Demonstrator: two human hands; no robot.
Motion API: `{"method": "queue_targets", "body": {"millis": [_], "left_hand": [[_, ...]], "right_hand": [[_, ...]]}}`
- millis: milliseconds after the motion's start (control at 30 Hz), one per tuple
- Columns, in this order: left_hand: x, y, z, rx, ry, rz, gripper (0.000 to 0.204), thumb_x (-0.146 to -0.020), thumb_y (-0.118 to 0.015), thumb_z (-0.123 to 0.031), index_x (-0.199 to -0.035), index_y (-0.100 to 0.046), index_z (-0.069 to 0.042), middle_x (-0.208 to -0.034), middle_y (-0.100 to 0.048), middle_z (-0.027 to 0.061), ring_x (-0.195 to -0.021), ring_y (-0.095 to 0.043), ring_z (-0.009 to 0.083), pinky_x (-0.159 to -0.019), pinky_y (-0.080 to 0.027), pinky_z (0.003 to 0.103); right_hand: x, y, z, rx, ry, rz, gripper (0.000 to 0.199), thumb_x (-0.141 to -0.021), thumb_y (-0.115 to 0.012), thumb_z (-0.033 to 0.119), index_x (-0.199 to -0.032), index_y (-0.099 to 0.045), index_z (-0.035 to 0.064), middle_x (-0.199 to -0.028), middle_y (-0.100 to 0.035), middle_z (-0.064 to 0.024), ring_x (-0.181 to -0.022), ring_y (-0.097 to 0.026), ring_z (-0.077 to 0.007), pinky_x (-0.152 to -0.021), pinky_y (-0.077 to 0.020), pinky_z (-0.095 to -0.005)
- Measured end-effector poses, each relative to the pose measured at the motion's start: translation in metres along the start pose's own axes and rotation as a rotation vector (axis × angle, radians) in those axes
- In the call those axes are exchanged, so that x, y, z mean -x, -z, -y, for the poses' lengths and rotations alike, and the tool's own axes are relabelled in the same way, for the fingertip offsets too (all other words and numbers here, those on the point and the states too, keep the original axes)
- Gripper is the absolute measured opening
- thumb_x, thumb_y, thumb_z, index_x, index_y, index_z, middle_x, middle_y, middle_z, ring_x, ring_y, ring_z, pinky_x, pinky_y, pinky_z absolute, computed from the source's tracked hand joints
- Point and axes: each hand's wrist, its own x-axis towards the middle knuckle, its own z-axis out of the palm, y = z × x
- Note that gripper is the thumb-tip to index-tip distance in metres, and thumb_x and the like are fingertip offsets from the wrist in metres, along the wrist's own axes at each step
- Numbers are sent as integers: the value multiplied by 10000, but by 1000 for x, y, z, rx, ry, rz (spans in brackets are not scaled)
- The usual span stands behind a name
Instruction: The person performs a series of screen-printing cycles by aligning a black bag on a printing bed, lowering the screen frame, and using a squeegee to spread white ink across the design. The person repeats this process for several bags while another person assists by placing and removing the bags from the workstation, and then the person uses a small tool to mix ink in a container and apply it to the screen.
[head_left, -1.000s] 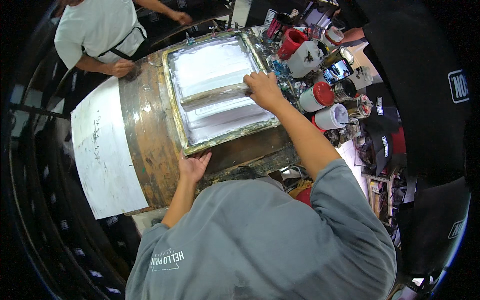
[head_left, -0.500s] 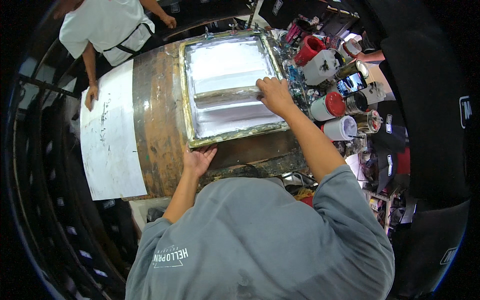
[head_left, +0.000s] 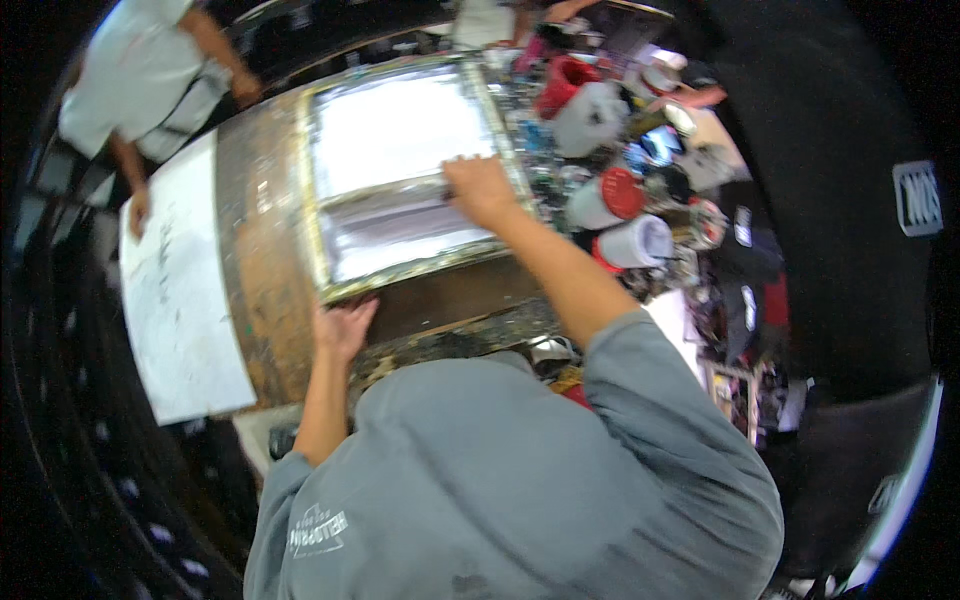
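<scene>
The right hand [head_left: 480,188] is curled over the top of a squeegee [head_left: 400,190], gripping it where it lies across the middle of the framed printing screen [head_left: 395,130]; the blade runs leftward from the fingers over the pale mesh. The left hand [head_left: 343,327] lies flat with fingers spread, pressing on the near rim of the screen's metal frame and grasping nothing. The screen sits on a brown, paint-stained worktop [head_left: 262,250]. Just left of it lies a white sheet [head_left: 175,290]. To the right stand crowded ink tubs [head_left: 610,195], some with red lids. At the far left another person [head_left: 150,75] in a light shirt leans over the worktop.
</scene>
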Motion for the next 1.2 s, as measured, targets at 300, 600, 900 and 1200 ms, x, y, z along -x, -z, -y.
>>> {"method": "queue_targets", "body": {"millis": [300,600,900,1200], "left_hand": [[7,-4,-6,-102,-45,79,710,-1043,-450,-583,-1452,-450,-3,-1377,-533,219,-1259,-568,390,-1105,-496,532],[22,-21,-3,-140,-73,71,777,-1049,-362,-655,-1481,-406,-11,-1387,-514,221,-1267,-555,397,-1086,-497,531],[22,-18,-4,-99,-60,127,856,-1055,-362,-640,-1602,-211,0,-1553,-334,304,-1420,-401,469,-1163,-413,564],[26,-24,-1,-96,-103,-16,799,-1071,-303,-641,-1504,-371,28,-1357,-551,279,-1234,-600,409,-1098,-485,547]], "right_hand": [[9,-2,-2,-32,49,-80,475,-803,-815,273,-1198,-594,129,-1144,-662,-68,-1105,-630,-303,-936,-473,-498],[12,35,2,-93,103,150,466,-836,-820,319,-1186,-603,101,-1168,-686,-132,-1139,-653,-345,-944,-512,-527],[-17,21,-20,-126,260,372,683,-815,-805,471,-1298,-570,48,-1208,-685,-215,-1155,-649,-402,-970,-523,-491],[-55,-9,-12,-214,138,543,888,-947,-439,776,-1312,-646,-8,-1225,-695,-268,-1175,-647,-429,-1018,-493,-484]]}}
